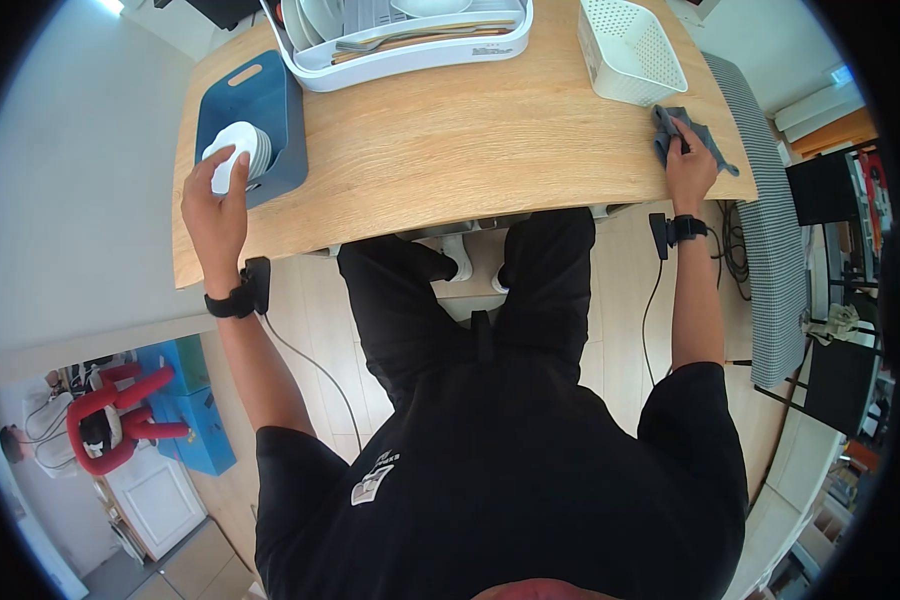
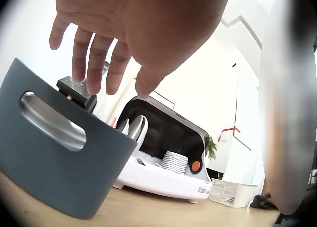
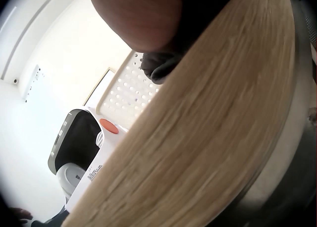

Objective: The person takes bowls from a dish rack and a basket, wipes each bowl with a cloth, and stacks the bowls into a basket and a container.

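In the head view, a stack of small white plates (image 1: pixel 242 135) sits in the blue-grey bin (image 1: pixel 291 150) at the table's left. My left hand (image 1: pixel 217 198) is over this stack, with fingertips and thumb overlapping the top plate. In the left wrist view, the fingers of the left hand (image 2: pixel 114 44) hang spread and nearly straight above the bin (image 2: pixel 54 157), with no plate between them. At the table's right side, my right hand (image 1: pixel 692 172) holds a bunched dark grey cloth (image 1: pixel 660 135). The right wrist view shows part of the cloth (image 3: pixel 161 66); the fingers are hidden there.
A white dish rack (image 1: pixel 420 68) with plates, a bowl, chopsticks and cutlery stands at the back. The left wrist view shows its dark raised cover (image 2: pixel 158 130). A white perforated basket (image 1: pixel 635 60) is beyond the cloth. The wooden table (image 1: pixel 450 150) ends just before my legs.
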`<state>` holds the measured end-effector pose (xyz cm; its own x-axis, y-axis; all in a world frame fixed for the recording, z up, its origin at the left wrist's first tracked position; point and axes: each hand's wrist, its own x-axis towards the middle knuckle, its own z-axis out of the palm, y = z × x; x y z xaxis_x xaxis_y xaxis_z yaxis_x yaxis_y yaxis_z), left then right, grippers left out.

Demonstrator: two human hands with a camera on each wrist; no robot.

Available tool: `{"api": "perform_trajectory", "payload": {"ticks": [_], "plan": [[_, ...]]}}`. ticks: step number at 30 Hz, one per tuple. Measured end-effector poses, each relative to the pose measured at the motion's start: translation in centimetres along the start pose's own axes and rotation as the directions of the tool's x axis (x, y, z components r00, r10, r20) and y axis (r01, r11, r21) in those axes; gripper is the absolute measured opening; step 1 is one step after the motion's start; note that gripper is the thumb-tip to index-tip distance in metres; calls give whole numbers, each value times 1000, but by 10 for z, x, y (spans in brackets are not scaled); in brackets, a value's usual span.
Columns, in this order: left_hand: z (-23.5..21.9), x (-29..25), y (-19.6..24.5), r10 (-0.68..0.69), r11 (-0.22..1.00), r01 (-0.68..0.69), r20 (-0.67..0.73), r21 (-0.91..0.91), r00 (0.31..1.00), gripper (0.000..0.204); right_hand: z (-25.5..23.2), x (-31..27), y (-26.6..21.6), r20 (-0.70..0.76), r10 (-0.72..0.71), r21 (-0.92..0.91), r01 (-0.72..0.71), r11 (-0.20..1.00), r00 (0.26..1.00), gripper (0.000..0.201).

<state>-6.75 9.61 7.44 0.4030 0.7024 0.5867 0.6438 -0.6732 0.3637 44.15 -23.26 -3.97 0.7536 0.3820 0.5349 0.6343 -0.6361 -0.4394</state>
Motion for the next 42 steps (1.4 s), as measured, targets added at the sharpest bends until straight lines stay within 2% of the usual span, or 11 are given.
{"api": "perform_trajectory", "payload": {"ticks": [2, 5, 8, 12, 18, 21, 23, 26, 30, 32, 42], "plan": [[2, 15, 24, -16, 976, 24, 37, -216, 999, 31, 6, -5, 0, -44, -29, 3, 29, 1000, 999, 29], [8, 43, 59, 62, 980, -32, 146, -197, 987, 30, 6, -5, 0, -109, -72, 10, 74, 997, 991, 29], [42, 76, 67, 167, 965, -114, 218, -234, 962, 29, 4, -6, -3, -120, -69, 22, 72, 997, 990, 29], [96, 126, 76, 245, 958, -178, 323, -223, 914, 30, 0, -10, -11, -148, -44, 85, 57, 995, 988, 29], [180, 185, 77, 223, 965, -262, 483, 12, 847, 41, 2, -11, -13, -177, -40, 141, 66, 988, 983, 29], [209, 196, 72, 346, 881, -451, 455, 142, 821, 47, 1, -12, -10, -161, -39, 119, 58, 991, 986, 31], [221, 204, 74, 382, 842, -510, 474, 176, 793, 44, 2, -11, -9, -200, -25, 139, 54, 989, 979, 30], [221, 200, 91, 329, 868, -461, 481, 186, 813, 28, 3, -10, -10, -247, -29, 162, 71, 984, 969, 28], [218, 197, 93, 371, 838, -503, 456, 210, 809, 23, 0, -10, -12, -243, -30, 157, 70, 985, 970, 27], [211, 195, 92, 452, 833, -535, 382, 143, 806, 20, 1, -10, -10, -251, -37, 157, 79, 984, 967, 26], [160, 173, 126, 505, 863, -500, 132, -71, 853, 22, 3, -10, -10, -242, -39, 138, 75, 988, 970, 26]]}}
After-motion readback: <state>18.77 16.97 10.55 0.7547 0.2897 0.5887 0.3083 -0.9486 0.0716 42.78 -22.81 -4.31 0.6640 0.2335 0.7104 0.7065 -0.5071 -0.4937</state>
